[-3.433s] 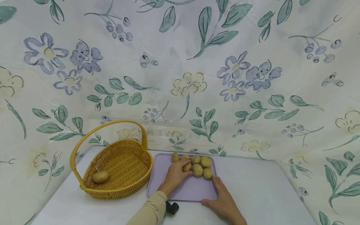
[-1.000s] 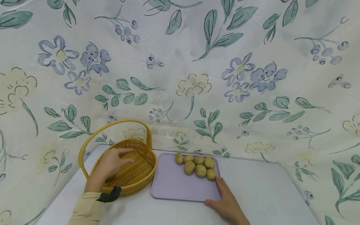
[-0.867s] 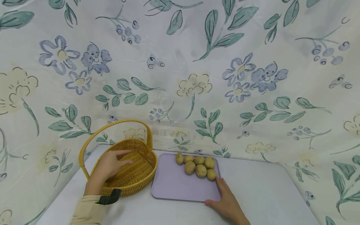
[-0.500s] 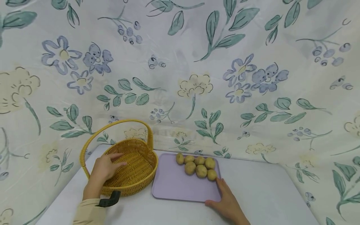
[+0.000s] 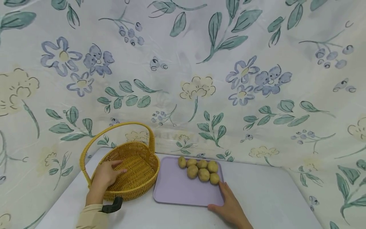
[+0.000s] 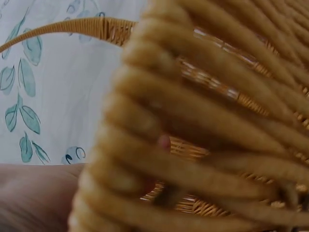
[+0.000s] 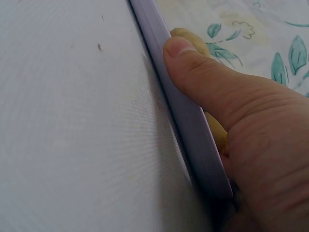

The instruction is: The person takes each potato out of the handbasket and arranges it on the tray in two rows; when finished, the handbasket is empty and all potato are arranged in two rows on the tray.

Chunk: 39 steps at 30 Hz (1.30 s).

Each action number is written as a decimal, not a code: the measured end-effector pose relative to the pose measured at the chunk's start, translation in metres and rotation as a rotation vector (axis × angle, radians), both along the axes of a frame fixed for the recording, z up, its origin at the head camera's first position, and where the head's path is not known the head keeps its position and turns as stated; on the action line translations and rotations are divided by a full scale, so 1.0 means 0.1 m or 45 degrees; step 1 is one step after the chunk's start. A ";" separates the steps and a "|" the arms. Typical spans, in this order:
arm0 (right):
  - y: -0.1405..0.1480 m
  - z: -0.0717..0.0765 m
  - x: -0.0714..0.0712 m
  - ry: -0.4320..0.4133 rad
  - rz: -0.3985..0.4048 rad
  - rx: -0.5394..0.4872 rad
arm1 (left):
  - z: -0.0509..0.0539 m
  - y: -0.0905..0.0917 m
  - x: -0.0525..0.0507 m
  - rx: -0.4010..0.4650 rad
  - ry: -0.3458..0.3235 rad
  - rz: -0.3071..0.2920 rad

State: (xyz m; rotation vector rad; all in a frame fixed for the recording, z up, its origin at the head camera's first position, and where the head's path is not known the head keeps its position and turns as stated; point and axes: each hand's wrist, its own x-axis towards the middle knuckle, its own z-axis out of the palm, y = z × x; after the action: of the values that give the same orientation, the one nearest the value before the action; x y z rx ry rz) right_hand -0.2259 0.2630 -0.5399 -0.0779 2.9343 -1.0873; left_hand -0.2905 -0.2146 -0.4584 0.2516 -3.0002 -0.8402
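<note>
My left hand (image 5: pixel 105 175) reaches over the near left rim into the yellow wicker basket (image 5: pixel 137 190), thumb and index finger apart. A potato seen earlier at that end is hidden behind the hand. The left wrist view shows mostly blurred basket weave (image 6: pixel 203 116), with a fingertip (image 6: pixel 164 143) through a gap. My right hand (image 5: pixel 228 205) holds the near right corner of the lilac tray (image 5: pixel 183 194). Its thumb (image 7: pixel 193 63) lies on the tray's front edge; the other fingers run along the right side, beside a potato (image 5: pixel 214 178). Several potatoes (image 5: pixel 203 175) sit together at the tray's far right.
The basket's tall handle (image 5: pixel 120 124) arches over it. Tray and basket stand side by side on a white table (image 5: pixel 263 194). A floral cloth (image 5: pixel 177 79) hangs behind the table. A black strap (image 5: pixel 112 205) circles the left wrist.
Earlier my left hand was on a potato on the tray; it has since moved left into the basket and sunk lower there. My right hand has stayed at the tray's corner.
</note>
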 end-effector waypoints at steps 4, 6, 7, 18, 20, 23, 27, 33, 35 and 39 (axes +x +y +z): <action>0.00 0.00 -0.01 0.006 0.003 0.003 | 0.03 0.01 0.01 0.109 0.048 0.038; 0.00 0.01 -0.01 0.006 0.006 0.005 | 0.06 0.02 0.02 0.233 0.119 0.058; 0.01 0.01 -0.01 0.008 0.007 0.007 | 0.08 0.02 0.02 0.288 0.161 0.059; 0.02 -0.01 0.00 -0.009 0.006 0.000 | 0.04 0.00 0.03 0.314 0.155 0.016; 0.01 -0.03 0.00 -0.010 0.009 0.002 | 0.01 0.00 0.00 0.283 0.163 0.018; 0.00 -0.05 -0.01 -0.007 0.016 -0.006 | -0.01 -0.01 -0.02 0.245 0.172 0.029; 0.00 -0.05 -0.01 0.000 0.017 -0.011 | 0.00 -0.02 -0.05 0.209 0.176 0.041; 0.01 -0.03 -0.01 0.014 0.012 0.003 | 0.08 -0.01 -0.09 0.177 0.200 -0.015; 0.01 -0.03 -0.01 0.014 0.009 0.003 | 0.11 -0.01 -0.12 0.187 0.180 -0.029; 0.01 -0.04 -0.03 0.010 0.006 -0.001 | 0.17 -0.01 -0.17 0.194 0.141 -0.043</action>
State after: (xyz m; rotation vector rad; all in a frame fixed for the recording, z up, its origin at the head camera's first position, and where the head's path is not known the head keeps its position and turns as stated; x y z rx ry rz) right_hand -0.2287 0.2642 -0.5438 -0.0897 2.9390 -1.0898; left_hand -0.3075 -0.2157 -0.4412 0.1512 -2.8494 -1.0514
